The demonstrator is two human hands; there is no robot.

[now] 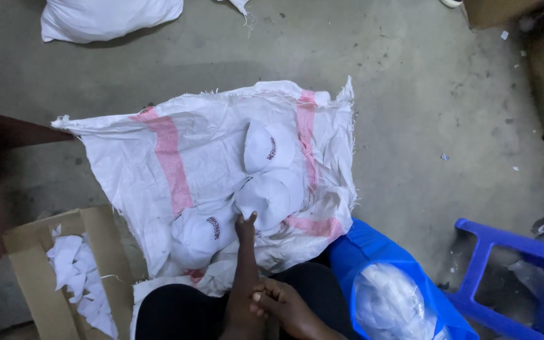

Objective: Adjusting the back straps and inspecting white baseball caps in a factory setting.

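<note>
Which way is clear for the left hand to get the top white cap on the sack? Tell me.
Probably yes: the left hand already lies among the lower caps, and the top white cap sits uncovered on the sack straight ahead, nothing between them.
</note>
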